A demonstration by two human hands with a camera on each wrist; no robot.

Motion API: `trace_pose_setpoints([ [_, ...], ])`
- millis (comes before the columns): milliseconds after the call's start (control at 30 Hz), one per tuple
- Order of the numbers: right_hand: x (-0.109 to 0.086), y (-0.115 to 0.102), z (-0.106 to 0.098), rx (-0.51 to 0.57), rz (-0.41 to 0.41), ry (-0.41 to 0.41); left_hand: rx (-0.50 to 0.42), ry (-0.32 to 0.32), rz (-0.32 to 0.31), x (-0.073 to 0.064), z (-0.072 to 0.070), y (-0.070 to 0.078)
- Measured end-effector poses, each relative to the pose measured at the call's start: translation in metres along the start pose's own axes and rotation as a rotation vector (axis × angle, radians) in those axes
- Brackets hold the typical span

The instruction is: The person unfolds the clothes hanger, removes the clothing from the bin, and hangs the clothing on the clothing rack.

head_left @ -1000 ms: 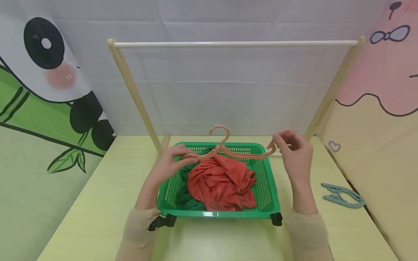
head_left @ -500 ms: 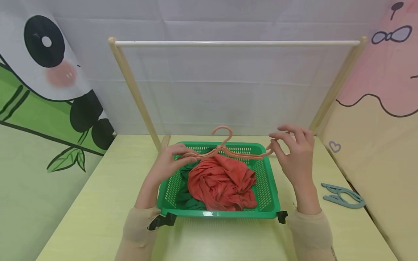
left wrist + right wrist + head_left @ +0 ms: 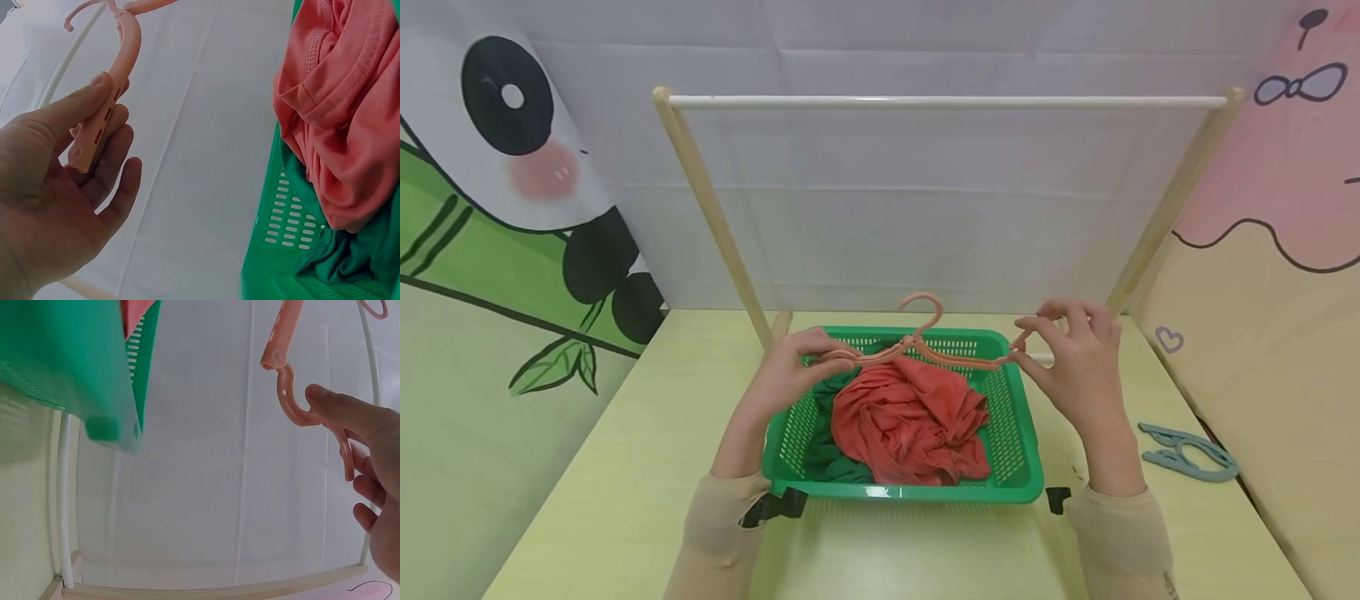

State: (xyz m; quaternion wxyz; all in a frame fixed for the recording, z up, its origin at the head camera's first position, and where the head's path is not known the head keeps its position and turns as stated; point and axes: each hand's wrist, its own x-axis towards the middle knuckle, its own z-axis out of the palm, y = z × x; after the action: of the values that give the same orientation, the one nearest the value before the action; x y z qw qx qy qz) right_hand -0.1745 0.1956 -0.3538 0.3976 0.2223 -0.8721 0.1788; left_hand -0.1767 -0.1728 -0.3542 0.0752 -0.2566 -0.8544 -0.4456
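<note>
A salmon-pink folding clothes hanger is held level above the back of a green basket, its hook upward. My left hand pinches the left arm's end between thumb and fingers, as the left wrist view shows on the slotted arm. My right hand pinches the curved end piece, which joins the right arm at a pivot and bends away from it. Crumpled red cloth lies in the basket over dark green cloth.
Behind the basket stands a rack with wooden posts and a white top rail. A folded blue-grey hanger lies on the table at the right. Printed cloth walls border the table.
My right hand loosened its fingers, then took the hanger's end piece again closer to the pivot. The hanger's hook has shifted slightly right. My left hand stays almost still.
</note>
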Motion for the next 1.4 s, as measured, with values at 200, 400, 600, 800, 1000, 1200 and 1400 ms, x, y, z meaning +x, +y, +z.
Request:
trace_pose_setpoints([
  [200,-0.004,0.002,0.004,-0.010,0.053,0.014,-0.032,-0.005,0.010,-0.002,-0.001,0.003],
  [400,-0.006,0.003,0.003,-0.041,0.165,0.041,-0.089,0.014,0.045,-0.003,-0.003,-0.001],
  [600,-0.008,0.005,-0.001,-0.080,0.244,0.075,-0.157,0.043,0.027,-0.005,-0.005,-0.005],
  [800,-0.009,0.003,-0.004,-0.040,0.324,0.116,-0.227,0.073,0.010,-0.005,-0.004,-0.004],
  [1000,-0.009,0.001,-0.006,-0.032,0.370,0.109,-0.286,0.094,-0.017,-0.004,-0.004,-0.001],
  [1200,-0.011,0.002,-0.005,0.025,0.422,0.014,-0.349,0.101,-0.054,-0.005,-0.005,-0.001],
  [1400,-0.012,0.002,-0.007,0.129,0.425,-0.070,-0.351,0.080,-0.060,-0.007,-0.008,-0.004],
])
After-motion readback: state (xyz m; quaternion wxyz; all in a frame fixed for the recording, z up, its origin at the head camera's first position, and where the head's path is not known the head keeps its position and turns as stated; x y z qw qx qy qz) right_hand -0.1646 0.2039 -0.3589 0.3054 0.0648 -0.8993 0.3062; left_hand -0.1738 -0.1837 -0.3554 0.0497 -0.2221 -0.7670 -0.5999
